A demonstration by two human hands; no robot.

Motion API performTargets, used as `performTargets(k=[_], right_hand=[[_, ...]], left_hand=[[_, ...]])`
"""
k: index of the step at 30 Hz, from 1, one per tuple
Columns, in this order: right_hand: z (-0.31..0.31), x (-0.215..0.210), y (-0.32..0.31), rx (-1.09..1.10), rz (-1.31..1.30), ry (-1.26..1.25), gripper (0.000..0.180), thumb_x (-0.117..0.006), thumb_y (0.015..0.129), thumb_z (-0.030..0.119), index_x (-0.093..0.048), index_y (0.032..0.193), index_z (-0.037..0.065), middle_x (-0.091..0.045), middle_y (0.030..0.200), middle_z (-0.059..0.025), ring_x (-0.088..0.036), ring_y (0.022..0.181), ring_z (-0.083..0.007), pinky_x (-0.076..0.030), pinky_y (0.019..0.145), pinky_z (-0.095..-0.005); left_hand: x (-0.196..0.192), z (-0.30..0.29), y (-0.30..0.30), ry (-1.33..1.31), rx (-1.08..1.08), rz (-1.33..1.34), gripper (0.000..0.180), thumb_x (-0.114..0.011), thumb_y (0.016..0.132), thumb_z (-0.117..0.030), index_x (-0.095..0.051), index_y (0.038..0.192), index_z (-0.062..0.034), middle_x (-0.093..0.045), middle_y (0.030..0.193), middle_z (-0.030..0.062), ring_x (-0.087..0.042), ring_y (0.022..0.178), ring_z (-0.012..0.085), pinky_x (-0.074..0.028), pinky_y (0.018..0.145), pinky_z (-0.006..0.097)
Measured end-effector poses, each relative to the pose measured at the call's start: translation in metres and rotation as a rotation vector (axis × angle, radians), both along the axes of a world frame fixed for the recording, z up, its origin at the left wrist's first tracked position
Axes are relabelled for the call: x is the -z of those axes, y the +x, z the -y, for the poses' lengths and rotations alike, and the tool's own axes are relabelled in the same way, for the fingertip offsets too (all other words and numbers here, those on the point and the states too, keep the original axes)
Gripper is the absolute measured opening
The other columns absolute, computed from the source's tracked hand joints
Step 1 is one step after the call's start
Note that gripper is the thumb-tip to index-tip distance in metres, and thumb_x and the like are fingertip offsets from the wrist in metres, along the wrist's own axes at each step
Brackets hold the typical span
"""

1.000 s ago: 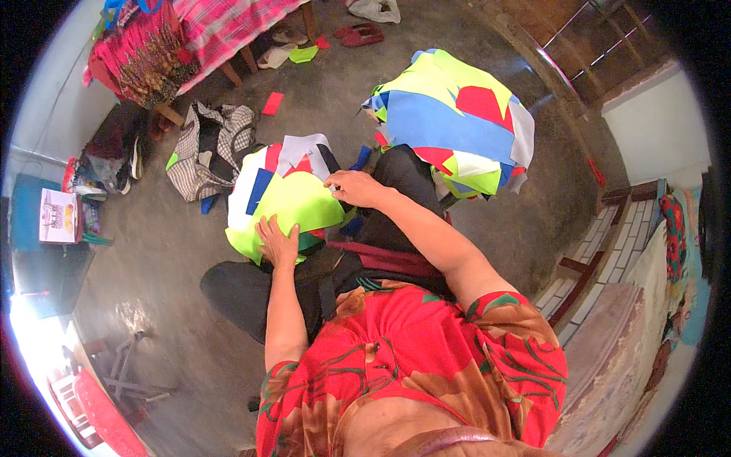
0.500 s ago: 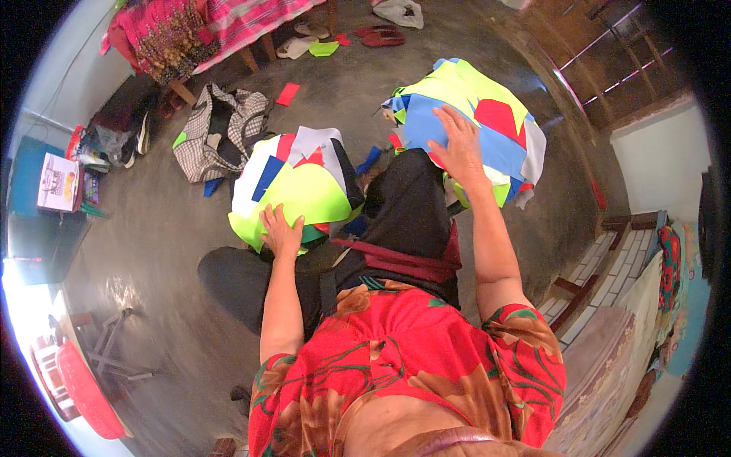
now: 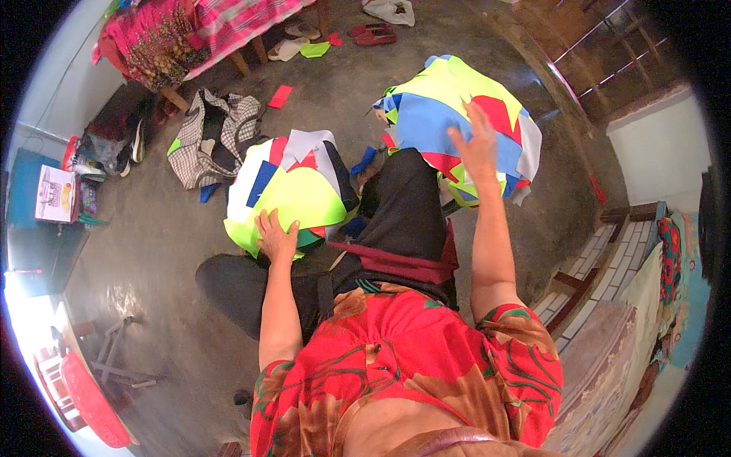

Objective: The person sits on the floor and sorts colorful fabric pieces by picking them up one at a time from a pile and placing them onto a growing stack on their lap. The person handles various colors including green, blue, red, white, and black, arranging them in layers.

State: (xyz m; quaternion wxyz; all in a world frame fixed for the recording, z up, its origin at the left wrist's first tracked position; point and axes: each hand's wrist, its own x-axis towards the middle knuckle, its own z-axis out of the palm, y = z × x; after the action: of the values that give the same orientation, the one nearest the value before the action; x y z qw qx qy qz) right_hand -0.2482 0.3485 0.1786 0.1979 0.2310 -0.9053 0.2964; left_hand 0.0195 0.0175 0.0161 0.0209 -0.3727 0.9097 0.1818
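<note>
Two heaps of cut fabric pieces lie on the floor before me. My left hand (image 3: 277,238) rests, fingers spread, on a neon yellow piece (image 3: 304,194) that tops the left heap. White, dark blue, grey and red pieces (image 3: 264,183) show around it. My right hand (image 3: 478,148) is open over the right heap, next to a light blue piece (image 3: 426,126); whether it touches the cloth I cannot tell. A red piece (image 3: 499,114) and a large neon yellow piece (image 3: 449,80) lie beyond its fingers. Neither hand holds anything.
A checked cloth bag (image 3: 194,156) slumps left of the heaps. Loose scraps, such as a red one (image 3: 280,97), lie on the floor (image 3: 167,236). Red sandals (image 3: 372,34) are at the far side. A red plastic chair (image 3: 93,400) stands at the lower left.
My right hand has shifted right across the right heap, and its fingers now point more upward. The left hand stays on the neon yellow cloth.
</note>
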Motion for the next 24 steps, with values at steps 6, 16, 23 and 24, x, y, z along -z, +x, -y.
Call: performTargets(k=[6, 16, 23, 24], right_hand=[[-0.056, 0.008, -0.045, 0.130, -0.051, 0.186, 0.062, -0.071, 0.073, 0.027, -0.048, 0.127, 0.009, -0.045, 0.134, -0.0148, -0.045, 0.121, -0.0310, -0.035, 0.098, -0.0443], [-0.052, 0.014, -0.051, 0.237, -0.055, 0.241, 0.038, -0.067, 0.075, 0.033, -0.064, 0.107, 0.014, -0.058, 0.118, -0.0082, -0.053, 0.111, -0.0251, -0.040, 0.091, -0.0434], [-0.048, 0.023, -0.054, 0.293, -0.219, 0.276, 0.021, -0.064, 0.078, 0.024, -0.064, 0.094, 0.012, -0.064, 0.104, -0.0060, -0.060, 0.095, -0.0261, -0.044, 0.081, -0.0395], [-0.047, 0.023, -0.053, 0.287, -0.249, 0.263, 0.020, -0.064, 0.078, 0.023, -0.063, 0.094, 0.012, -0.064, 0.102, -0.0062, -0.060, 0.094, -0.0262, -0.044, 0.081, -0.0399]], left_hand=[[0.000, -0.002, -0.003, -0.002, 0.005, -0.018, 0.064, -0.063, 0.080, -0.039, -0.037, 0.131, -0.0116, -0.022, 0.144, 0.0098, -0.016, 0.136, 0.0309, -0.031, 0.093, 0.063], [-0.001, -0.001, -0.001, 0.013, 0.002, -0.012, 0.064, -0.063, 0.081, -0.039, -0.036, 0.132, -0.0116, -0.022, 0.144, 0.0101, -0.015, 0.136, 0.0307, -0.028, 0.095, 0.065], [0.002, 0.000, 0.000, 0.003, 0.010, 0.012, 0.065, -0.062, 0.081, -0.041, -0.035, 0.133, -0.0125, -0.019, 0.146, 0.0098, -0.014, 0.137, 0.0299, -0.028, 0.096, 0.064], [0.001, 0.000, 0.000, 0.005, 0.008, 0.017, 0.065, -0.062, 0.081, -0.041, -0.035, 0.133, -0.0125, -0.020, 0.146, 0.0098, -0.014, 0.137, 0.0299, -0.028, 0.096, 0.064]])
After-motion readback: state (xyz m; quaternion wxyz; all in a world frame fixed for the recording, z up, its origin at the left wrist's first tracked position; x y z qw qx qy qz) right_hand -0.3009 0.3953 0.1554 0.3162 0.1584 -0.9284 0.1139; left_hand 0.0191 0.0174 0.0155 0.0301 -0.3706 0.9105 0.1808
